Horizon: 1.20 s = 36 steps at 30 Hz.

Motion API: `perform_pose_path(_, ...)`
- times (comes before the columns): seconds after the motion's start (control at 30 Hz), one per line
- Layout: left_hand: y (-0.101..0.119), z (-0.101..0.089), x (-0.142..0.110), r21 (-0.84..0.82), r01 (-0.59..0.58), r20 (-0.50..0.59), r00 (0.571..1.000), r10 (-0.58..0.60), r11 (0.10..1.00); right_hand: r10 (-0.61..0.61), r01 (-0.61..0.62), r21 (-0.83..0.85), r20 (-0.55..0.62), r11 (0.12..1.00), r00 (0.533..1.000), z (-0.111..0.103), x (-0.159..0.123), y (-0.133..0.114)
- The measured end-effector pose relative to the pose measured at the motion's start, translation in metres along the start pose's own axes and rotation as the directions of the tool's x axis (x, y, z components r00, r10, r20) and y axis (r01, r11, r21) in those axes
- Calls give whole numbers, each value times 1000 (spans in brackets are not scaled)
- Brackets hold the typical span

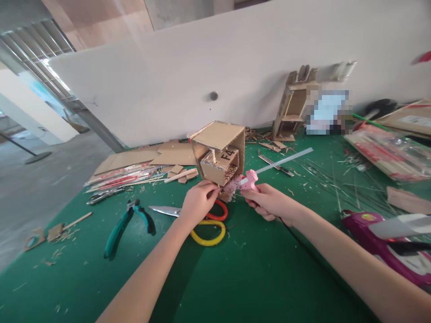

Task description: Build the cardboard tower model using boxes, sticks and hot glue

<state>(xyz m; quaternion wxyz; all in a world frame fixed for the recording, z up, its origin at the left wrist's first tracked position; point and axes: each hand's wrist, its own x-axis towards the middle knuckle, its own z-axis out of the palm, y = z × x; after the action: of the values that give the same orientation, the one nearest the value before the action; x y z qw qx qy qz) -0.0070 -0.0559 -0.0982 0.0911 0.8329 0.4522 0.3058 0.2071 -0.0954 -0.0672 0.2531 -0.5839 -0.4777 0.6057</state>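
My right hand [264, 202] is wrapped around the handle of a pink hot glue gun [249, 180]. A long translucent glue stick [286, 160] sticks out of its back, and its nozzle points left, to the foot of a cardboard box [217, 134]. Inside this open-fronted box sits a smaller cardboard drawer [212, 172] with printed letters. My left hand [198, 199] is closed in a pinch at the box's lower front edge, close to the nozzle; what its fingertips hold is too small to tell. Scissors [208, 229] with red and yellow handles lie partly beneath my left wrist.
Green-handled pliers [129, 224] lie at the left, before cardboard sheets [144, 157] and wrapped sticks. A utility knife [276, 165] lies behind the glue stick. At the back right stand a cardboard tower [291, 107] and a lit screen [328, 112]. A magenta tool [367, 229] sits at right.
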Motion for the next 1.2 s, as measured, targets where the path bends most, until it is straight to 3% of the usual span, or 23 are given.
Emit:
perform_pose_path(0.37, 0, -1, -1, -13, 12, 2, 1000, -12, 1000, 25, -24, -51, 24, 998, 999, -8, 3, -9)
perform_pose_path(0.47, -1, -1, -1, -14, 17, 14, 1000, -16, 1000, 0, -2, -160, -12, 987, 1000, -6, -4, -5)
perform_pose_path(0.53, -1, -2, -1, -3, 17, 33, 999, -17, 1000, -96, 71, -325, -62, 943, 993, -3, -10, 2)
perform_pose_path(0.6, -1, -3, -1, 5, 12, 46, 999, -12, 1000, -305, 216, -538, -79, 815, 949, 1, -16, 12)
perform_pose_path(0.7, 1, -5, -2, 2, 0, 50, 999, 0, 1000, -567, 377, -774, 29, 508, 823, 6, -22, 25)
perform_pose_path(0.83, 1, -6, -2, -7, -1, 53, 999, 1, 1000, -588, 345, -911, 154, 227, 794, 14, -26, 29)
perform_pose_path(1.0, -2, -6, -1, -15, 3, 65, 998, -2, 1000, -592, 246, -969, 179, 35, 786, 26, -28, 23)
perform_pose_path(1.2, -1, -6, 0, -23, -3, 67, 998, 4, 1000, -596, 202, -976, 206, -75, 776, 38, -30, 16)
